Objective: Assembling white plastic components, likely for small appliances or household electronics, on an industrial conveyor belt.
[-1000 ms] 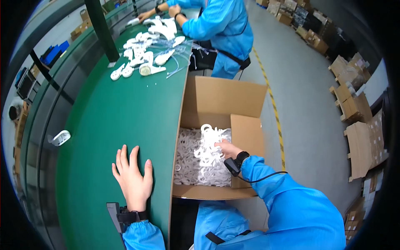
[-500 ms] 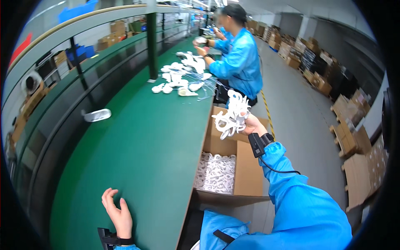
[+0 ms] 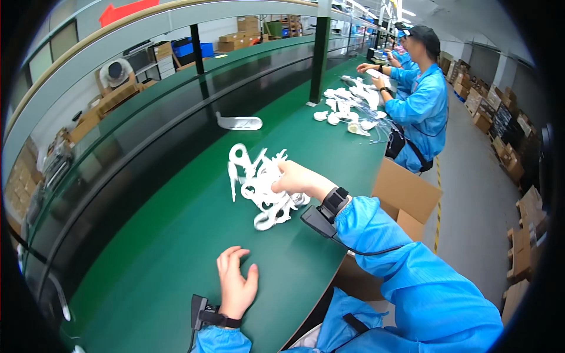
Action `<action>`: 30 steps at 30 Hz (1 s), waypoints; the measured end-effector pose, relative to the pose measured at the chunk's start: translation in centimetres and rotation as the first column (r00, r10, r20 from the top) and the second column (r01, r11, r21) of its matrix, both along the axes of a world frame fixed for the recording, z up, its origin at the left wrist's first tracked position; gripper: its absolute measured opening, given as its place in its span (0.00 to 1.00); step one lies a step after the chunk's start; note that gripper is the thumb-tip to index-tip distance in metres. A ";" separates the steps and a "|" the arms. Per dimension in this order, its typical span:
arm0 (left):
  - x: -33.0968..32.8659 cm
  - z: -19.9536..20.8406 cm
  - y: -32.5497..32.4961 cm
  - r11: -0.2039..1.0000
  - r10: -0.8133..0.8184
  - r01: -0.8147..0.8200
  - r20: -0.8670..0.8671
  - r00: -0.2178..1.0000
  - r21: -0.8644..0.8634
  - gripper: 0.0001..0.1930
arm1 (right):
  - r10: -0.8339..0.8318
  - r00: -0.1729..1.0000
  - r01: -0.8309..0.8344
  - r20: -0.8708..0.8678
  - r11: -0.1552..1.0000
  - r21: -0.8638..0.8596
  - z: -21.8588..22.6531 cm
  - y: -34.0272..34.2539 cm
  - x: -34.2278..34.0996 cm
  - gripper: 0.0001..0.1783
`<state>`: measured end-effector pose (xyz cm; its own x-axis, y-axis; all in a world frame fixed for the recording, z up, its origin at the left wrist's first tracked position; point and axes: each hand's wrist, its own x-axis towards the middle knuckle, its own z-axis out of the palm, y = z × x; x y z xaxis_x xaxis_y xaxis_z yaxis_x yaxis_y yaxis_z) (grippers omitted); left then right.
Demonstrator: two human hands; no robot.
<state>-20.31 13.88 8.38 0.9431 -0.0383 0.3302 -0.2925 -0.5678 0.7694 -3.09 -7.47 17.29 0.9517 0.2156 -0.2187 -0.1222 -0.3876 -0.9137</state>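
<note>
My right hand [image 3: 294, 180] is closed on a bunch of white plastic parts [image 3: 262, 187], several of them with ring-shaped ends. The bunch hangs over the middle of the green work table [image 3: 170, 247], spreading out below and to the left of my fingers. Whether the lowest parts touch the surface I cannot tell. Nearer to me, my left hand [image 3: 237, 282] holds nothing, its fingers loosely bent and apart over the green surface. Farther back lies a single white elongated part [image 3: 238, 123].
Beside the table's right edge stands a cardboard box [image 3: 406, 191], mostly hidden by my right arm. A heap of white pieces with thin wires [image 3: 353, 103] lies farther along. A person in a blue jacket [image 3: 421, 106] works there. A dark green post [image 3: 319, 59] rises from the table.
My right hand has carried the bunch of white parts left, from above the box to over the table. The view has swung left, and my left hand stays open.
</note>
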 end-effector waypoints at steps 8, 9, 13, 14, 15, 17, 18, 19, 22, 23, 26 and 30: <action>1.1 0.1 1.8 0.992 0.118 -0.114 0.073 0.990 -0.052 0.17 | 0.404 0.906 -0.208 0.130 0.690 -0.694 -1.0 2.9 -0.6 0.42; 1.8 0.0 2.4 0.987 0.161 -0.162 0.126 0.979 -0.002 0.17 | 0.425 0.896 -0.191 0.130 0.632 -0.751 -0.6 3.0 -0.9 0.44; 3.4 -0.2 2.8 0.966 0.241 -0.253 0.170 0.956 0.056 0.20 | 0.488 0.872 -0.322 0.043 0.638 -0.699 2.6 2.3 1.0 0.40; 3.9 -0.1 2.4 0.962 0.243 -0.261 0.191 0.951 0.074 0.21 | 0.488 0.854 -0.235 0.179 0.669 -0.705 2.5 2.6 2.3 0.34; 4.6 0.0 1.8 0.966 0.231 -0.250 0.221 0.948 0.064 0.24 | 0.448 0.863 -0.202 0.234 0.730 -0.653 2.1 3.2 4.2 0.33; 5.5 1.1 -0.4 0.980 0.142 -0.167 0.200 0.969 0.111 0.28 | 0.356 0.872 -0.123 0.336 0.824 -0.554 0.2 4.7 9.0 0.32; 6.1 1.0 -1.3 0.987 0.078 -0.102 0.186 0.979 0.124 0.30 | 0.306 0.872 -0.081 0.381 0.859 -0.505 -1.1 5.8 11.4 0.32; 6.3 1.2 -2.2 0.980 0.033 -0.063 0.156 0.987 0.191 0.31 | 0.260 0.921 -0.091 0.290 0.867 -0.490 -1.5 7.0 12.9 0.33; 6.6 0.8 -2.7 0.945 -0.074 0.037 0.102 0.992 0.324 0.29 | 0.193 0.968 -0.013 0.158 0.671 -0.742 -3.5 11.2 14.7 0.36; 6.9 0.5 -2.4 0.947 -0.059 0.026 0.096 0.994 0.319 0.29 | 0.225 0.943 0.051 0.246 0.632 -0.774 -4.8 12.1 15.0 0.26; 7.2 0.3 -2.1 0.994 -0.046 0.042 0.033 0.998 0.103 0.27 | 0.388 0.888 -0.148 0.245 0.749 -0.646 -7.5 12.3 18.3 0.15; 7.3 0.6 -2.5 0.991 -0.030 0.026 0.030 0.999 0.131 0.26 | 0.467 0.812 -0.183 0.351 0.773 -0.607 -8.2 11.8 19.9 0.07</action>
